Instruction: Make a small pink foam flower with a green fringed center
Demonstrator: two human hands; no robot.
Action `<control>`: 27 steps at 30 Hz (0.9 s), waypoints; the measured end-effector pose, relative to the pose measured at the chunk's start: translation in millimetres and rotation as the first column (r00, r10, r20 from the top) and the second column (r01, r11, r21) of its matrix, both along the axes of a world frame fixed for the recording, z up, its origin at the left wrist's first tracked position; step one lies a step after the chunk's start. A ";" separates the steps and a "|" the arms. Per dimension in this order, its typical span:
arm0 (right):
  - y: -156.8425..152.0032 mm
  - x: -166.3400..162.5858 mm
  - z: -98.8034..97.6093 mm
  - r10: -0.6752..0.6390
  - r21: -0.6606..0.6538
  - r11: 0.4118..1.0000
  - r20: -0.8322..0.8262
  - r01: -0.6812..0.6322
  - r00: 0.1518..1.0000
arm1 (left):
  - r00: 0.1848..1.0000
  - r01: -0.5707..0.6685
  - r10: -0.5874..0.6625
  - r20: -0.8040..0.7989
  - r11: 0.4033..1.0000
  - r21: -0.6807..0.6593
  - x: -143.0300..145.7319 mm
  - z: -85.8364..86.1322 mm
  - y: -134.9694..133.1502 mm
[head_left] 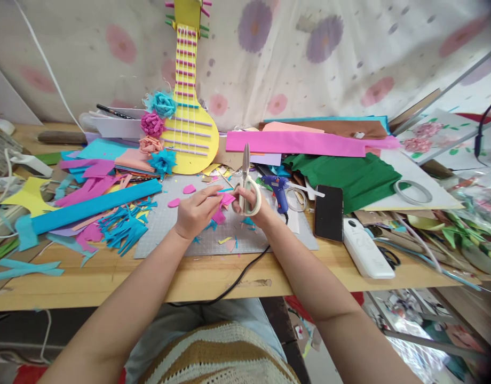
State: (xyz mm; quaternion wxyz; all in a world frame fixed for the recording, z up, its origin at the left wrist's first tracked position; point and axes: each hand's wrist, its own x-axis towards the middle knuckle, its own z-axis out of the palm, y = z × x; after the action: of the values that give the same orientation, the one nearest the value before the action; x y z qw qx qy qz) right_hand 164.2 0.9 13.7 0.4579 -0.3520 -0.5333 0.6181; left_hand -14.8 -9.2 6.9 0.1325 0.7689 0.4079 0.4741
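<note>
My right hand [251, 205] is wrapped round the white-handled scissors [246, 160]. Their blades point up and away from me and look closed together. Beside it, my left hand [199, 210] has its fingers pinched at a small piece of pink paper [228, 199], and a thin blue strip shows at the fingertips. Both hands are over the grey cutting mat [157, 234]. Two pink petal-shaped pieces [189, 189] lie just beyond my left hand. Pink, blue and yellow scraps are scattered beneath and between the hands.
A yellow paper guitar [193, 141] with paper flowers leans at the back. Right of the mat are a blue glue gun [278, 192], a black phone [329, 213] and a white power bank [365, 248]. Cut paper [97, 205] piles up on the left. A black cable [237, 280] crosses the table edge.
</note>
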 end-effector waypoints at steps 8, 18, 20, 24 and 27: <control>-0.1 -0.7 -0.7 0.010 0.025 1.000 0.046 -0.011 0.999 | 0.998 -0.016 0.017 -0.064 0.999 0.029 0.2 -4.2 1.4; -0.2 3.9 6.1 -0.075 0.056 0.996 0.132 0.069 0.988 | 0.940 -0.086 0.171 0.295 0.956 -0.282 3.4 -4.3 5.9; 0.1 4.2 6.1 -0.101 0.077 0.993 0.164 0.090 0.981 | 0.918 0.052 0.116 0.379 0.913 -0.404 4.6 -6.6 7.4; 1.9 3.7 3.3 -0.124 0.117 0.988 0.209 0.101 0.970 | 0.911 0.182 0.034 0.412 0.862 -0.473 9.5 -9.8 6.8; 2.7 2.8 1.6 -0.124 0.122 0.988 0.225 0.098 0.967 | 0.920 0.173 0.025 0.392 0.870 -0.461 12.4 -9.3 4.7</control>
State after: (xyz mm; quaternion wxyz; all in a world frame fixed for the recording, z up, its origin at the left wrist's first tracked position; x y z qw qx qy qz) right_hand 167.0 3.6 15.2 0.4452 -0.4251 -0.5958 0.5158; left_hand -2.4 -4.5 -2.4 0.4178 0.6173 0.4495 0.4923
